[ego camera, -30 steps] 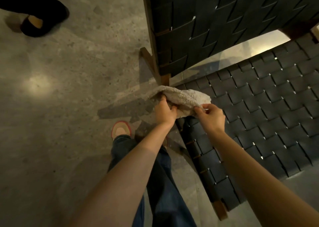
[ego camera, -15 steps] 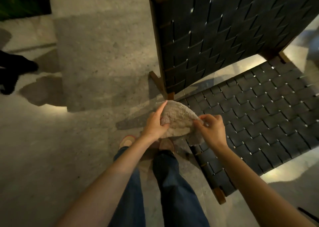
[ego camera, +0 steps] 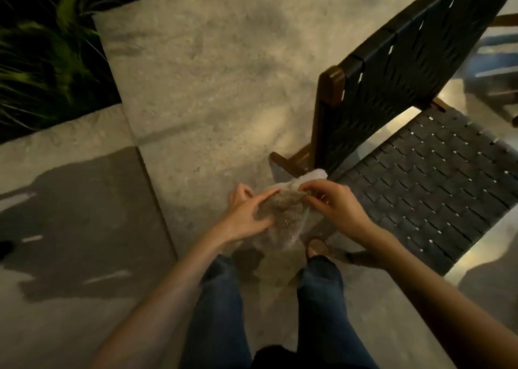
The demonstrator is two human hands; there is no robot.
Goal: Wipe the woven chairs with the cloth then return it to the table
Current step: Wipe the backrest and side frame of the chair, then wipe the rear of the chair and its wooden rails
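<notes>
1. Both hands are busy with one cloth: the left hand curls its fingers over the left side, and the right hand pinches the top edge between thumb and fingertips. Neither is free.
2. The cloth hangs bunched between them in the air, above the person's shoe and just beside the near corner of the chair. Whether its far tip touches the frame cannot be told. Gripping it at two spots looks like refolding it or turning up a fresh face, not wiping.
3. The chair stands to the right, its woven seat within reach and its woven back rising behind. Standing at the corner likely keeps both surfaces reachable.
4. Further out lie the concrete floor and a plant at the upper left. No table is in view, so the return is not yet done.
</notes>
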